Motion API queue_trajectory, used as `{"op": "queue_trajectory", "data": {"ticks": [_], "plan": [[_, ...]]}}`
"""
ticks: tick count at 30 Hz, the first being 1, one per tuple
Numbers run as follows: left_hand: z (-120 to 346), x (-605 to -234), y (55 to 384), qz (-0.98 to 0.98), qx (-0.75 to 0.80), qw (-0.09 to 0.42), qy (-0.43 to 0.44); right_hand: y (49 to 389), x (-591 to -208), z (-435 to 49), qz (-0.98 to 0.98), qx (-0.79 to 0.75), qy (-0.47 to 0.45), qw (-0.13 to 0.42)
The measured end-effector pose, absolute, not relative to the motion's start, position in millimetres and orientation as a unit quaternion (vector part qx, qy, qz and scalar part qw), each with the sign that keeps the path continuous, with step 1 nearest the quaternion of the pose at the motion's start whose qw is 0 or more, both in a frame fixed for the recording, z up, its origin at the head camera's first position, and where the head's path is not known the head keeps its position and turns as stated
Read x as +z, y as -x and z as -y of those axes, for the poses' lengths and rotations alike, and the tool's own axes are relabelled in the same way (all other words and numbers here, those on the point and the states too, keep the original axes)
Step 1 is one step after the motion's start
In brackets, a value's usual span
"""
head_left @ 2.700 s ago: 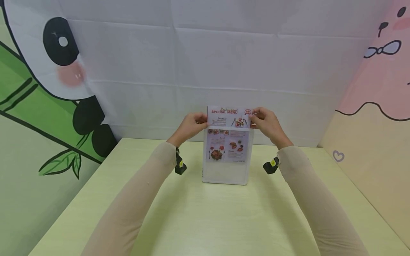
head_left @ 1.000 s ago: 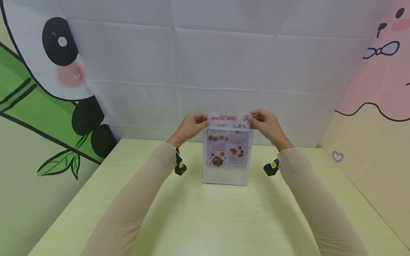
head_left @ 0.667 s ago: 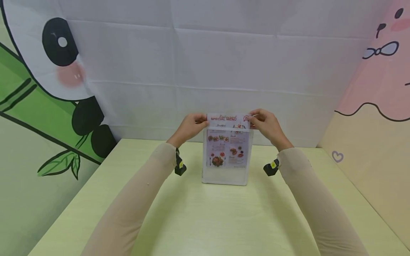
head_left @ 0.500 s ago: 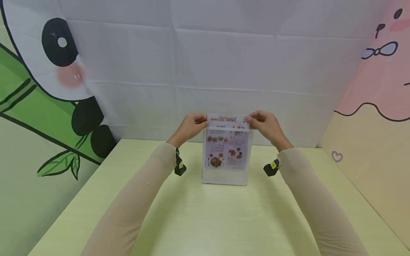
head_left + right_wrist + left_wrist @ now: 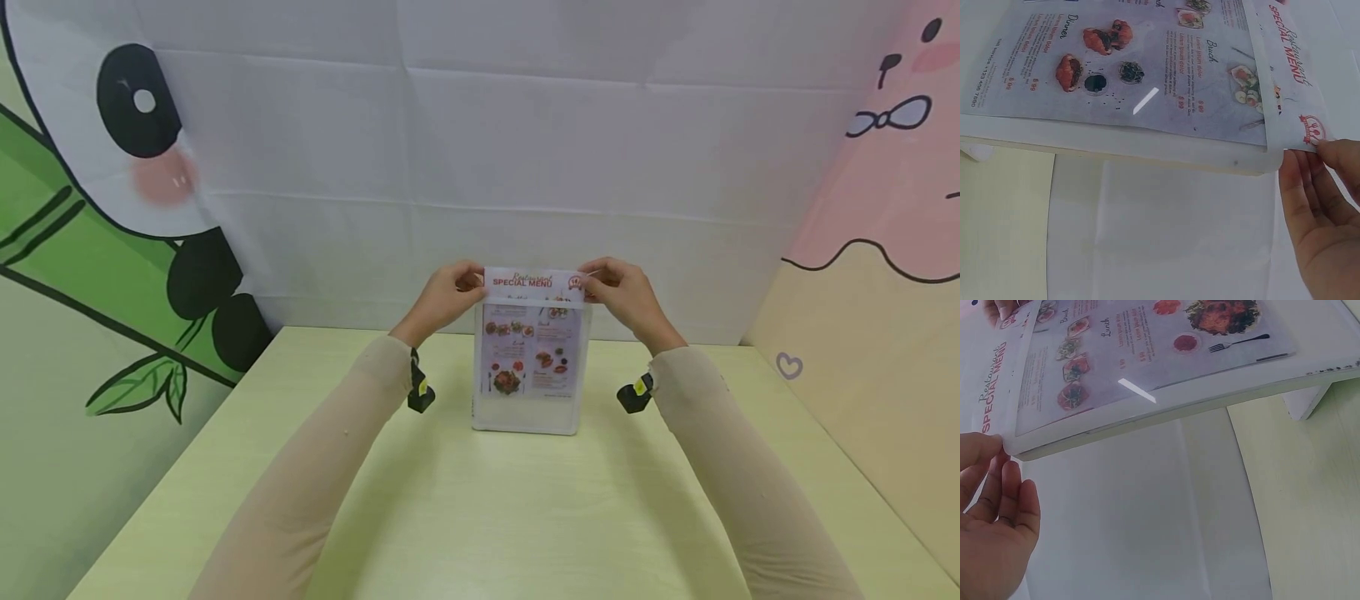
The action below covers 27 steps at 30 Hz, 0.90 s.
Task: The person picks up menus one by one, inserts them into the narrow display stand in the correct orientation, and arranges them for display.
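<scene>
A white-framed clear display stand stands upright on the table. A printed restaurant menu sheet sits mostly inside it, with the "Special Menu" heading strip rising above the stand's top edge. My left hand pinches the sheet's upper left edge between thumb and fingers. At the upper right corner, beside the red badge, my right hand pinches the sheet too. Seen from the left wrist, the thumb and fingers of the left hand meet right at the frame's corner. The right hand is likewise close to the frame's opposite corner.
The pale yellow-green table extends in front of the stand. Behind it hangs a creased white backdrop. Cartoon-printed panels flank the table at left and right. A foot props the stand from behind.
The menu sheet has slid down into the stand, so less of it shows above the top edge and its lower end sits lower. Both hands keep hold of it.
</scene>
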<state>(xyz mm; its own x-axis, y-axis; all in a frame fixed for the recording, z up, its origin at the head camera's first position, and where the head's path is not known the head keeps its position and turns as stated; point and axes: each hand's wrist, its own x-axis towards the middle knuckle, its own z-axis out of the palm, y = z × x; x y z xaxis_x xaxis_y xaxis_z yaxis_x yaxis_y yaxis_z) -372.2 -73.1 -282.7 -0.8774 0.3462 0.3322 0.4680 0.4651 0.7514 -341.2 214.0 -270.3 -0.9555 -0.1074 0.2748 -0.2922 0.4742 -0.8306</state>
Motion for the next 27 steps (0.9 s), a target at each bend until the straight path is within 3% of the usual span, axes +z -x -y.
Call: {"op": "queue_trajectory", "data": {"ticks": [27], "plan": [[69.8, -287.5, 373.7, 0.848, -0.467, 0.079, 0.237, 343.0, -276.8, -216.7, 0.855, 0.501, -0.095, 0.091]]}}
